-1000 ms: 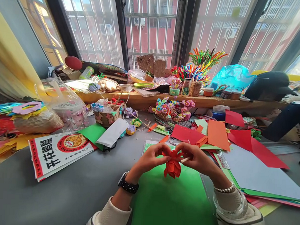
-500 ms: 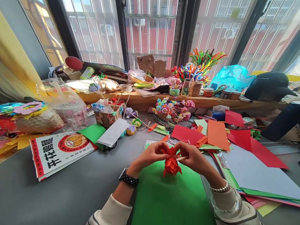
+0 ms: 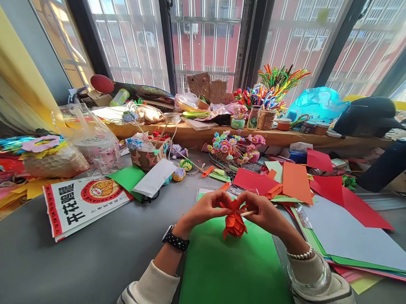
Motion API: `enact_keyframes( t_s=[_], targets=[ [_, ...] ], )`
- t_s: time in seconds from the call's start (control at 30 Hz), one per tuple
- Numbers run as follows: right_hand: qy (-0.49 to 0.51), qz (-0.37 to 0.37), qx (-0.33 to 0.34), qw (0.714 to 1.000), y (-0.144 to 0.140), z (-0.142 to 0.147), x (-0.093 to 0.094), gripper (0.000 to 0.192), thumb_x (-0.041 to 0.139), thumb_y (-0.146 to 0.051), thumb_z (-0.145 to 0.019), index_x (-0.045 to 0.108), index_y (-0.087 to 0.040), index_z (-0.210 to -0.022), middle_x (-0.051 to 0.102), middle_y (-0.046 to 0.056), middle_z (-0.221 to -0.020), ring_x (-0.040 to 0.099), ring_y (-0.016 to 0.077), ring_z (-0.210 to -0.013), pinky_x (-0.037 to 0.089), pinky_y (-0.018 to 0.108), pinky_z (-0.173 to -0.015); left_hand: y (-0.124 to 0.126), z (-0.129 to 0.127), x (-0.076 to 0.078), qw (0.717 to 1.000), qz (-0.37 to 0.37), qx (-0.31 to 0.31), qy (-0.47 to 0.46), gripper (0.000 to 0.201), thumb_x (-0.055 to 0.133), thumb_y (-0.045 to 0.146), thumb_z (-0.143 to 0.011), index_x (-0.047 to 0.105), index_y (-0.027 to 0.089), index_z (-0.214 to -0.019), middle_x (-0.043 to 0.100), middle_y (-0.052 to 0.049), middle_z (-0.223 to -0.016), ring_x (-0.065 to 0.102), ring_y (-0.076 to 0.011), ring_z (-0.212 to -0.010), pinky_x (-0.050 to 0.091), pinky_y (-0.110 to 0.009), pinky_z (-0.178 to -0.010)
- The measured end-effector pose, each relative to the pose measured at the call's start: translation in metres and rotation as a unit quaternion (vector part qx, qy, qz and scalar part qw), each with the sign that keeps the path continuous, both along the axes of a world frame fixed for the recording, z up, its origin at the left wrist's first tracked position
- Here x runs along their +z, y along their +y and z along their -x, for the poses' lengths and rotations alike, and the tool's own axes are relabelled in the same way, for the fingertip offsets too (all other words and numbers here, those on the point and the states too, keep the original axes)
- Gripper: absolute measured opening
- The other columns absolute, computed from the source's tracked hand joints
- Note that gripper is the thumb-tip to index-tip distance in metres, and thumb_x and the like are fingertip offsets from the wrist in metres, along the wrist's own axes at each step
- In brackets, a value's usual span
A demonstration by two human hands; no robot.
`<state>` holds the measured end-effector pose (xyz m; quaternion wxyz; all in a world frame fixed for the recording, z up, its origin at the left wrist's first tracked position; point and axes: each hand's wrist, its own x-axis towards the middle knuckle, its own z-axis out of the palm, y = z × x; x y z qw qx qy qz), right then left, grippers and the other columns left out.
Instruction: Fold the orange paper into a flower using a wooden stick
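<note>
Fingers of our left hand (image 3: 205,209) and right hand (image 3: 264,214) pinch the orange paper flower (image 3: 234,221) at twelve o'clock above the green sheet (image 3: 231,274); petals mostly folded, top unfinished.

Folded orange paper flower (image 3: 234,223), upside down above green sheet (image 3: 231,274)

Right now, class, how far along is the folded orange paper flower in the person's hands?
Done: the folded orange paper flower already shows layered petals. In hand: left hand and right hand pinch its top above the green paper sheet; a thin wooden stick lies in the right fingers. Left: the top is still being shaped.
</note>
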<state>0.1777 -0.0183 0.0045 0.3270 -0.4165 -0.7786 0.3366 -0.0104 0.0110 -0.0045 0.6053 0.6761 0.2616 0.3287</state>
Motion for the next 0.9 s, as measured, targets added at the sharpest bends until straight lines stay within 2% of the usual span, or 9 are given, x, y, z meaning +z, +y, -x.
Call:
enact_keyframes(
  t_s=[0.13,0.27,0.43,0.63,0.73,0.9],
  targets=[
    [-0.004,0.006,-0.004,1.000,-0.0011,0.0005,-0.0005,0.010,0.055,-0.018,-0.071,0.050,-0.017,-0.080,0.057,-0.001,-0.069,0.042,0.0070,-0.052,0.032,0.018,-0.045,-0.0005,0.0006,0.0014,1.000,0.003,-0.007,0.007,0.025,0.067,0.031,-0.064,0.057,0.013,-0.077,0.056,-0.001,-0.076,0.053,-0.0120,-0.072,0.041,-0.024,-0.068],
    [-0.007,-0.004,-0.017,1.000,-0.0026,0.0024,0.0002,0.011,0.057,-0.020,-0.071,0.050,-0.017,-0.078,0.050,-0.004,-0.061,0.036,0.0061,-0.048,0.029,0.017,-0.042,-0.0002,0.0006,0.0013,1.000,-0.009,0.011,0.017,0.027,0.067,0.033,-0.063,0.058,0.013,-0.077,0.058,-0.002,-0.076,0.054,-0.0134,-0.073,0.042,-0.026,-0.069],
    [-0.006,-0.013,-0.027,1.000,-0.0026,0.0044,-0.0007,0.012,0.057,-0.018,-0.069,0.048,-0.018,-0.076,0.047,-0.005,-0.058,0.035,0.0061,-0.048,0.029,0.017,-0.041,-0.0016,-0.0005,0.0017,0.997,-0.057,0.030,0.029,0.023,0.065,0.032,-0.066,0.058,0.013,-0.077,0.057,-0.002,-0.075,0.053,-0.0134,-0.074,0.043,-0.026,-0.070],
    [-0.007,-0.021,-0.033,0.999,-0.0017,0.0053,-0.0024,0.012,0.056,-0.015,-0.067,0.045,-0.018,-0.072,0.049,-0.004,-0.062,0.038,0.0063,-0.049,0.030,0.017,-0.043,-0.0028,-0.0024,-0.0012,0.989,-0.126,0.060,0.047,0.016,0.061,0.028,-0.070,0.056,0.014,-0.073,0.056,-0.002,-0.075,0.053,-0.0134,-0.074,0.044,-0.027,-0.072],
    [-0.038,-0.048,-0.046,0.997,-0.0019,0.0056,-0.0029,0.009,0.054,-0.013,-0.067,0.047,-0.018,-0.070,0.048,-0.004,-0.060,0.038,0.0072,-0.050,0.028,0.018,-0.044,-0.0022,-0.0022,-0.0037,0.986,-0.150,0.063,0.047,0.014,0.060,0.027,-0.071,0.056,0.014,-0.073,0.055,-0.002,-0.076,0.053,-0.0131,-0.074,0.044,-0.026,-0.071],
    [-0.095,-0.102,-0.060,0.988,-0.0033,0.0066,-0.0027,0.006,0.051,-0.012,-0.070,0.049,-0.018,-0.068,0.048,-0.004,-0.057,0.036,0.0078,-0.049,0.027,0.019,-0.046,0.0011,-0.0001,-0.0037,0.987,-0.140,0.041,0.069,0.014,0.058,0.027,-0.073,0.055,0.014,-0.078,0.057,-0.002,-0.078,0.055,-0.0130,-0.075,0.044,-0.027,-0.074]
  ],
)
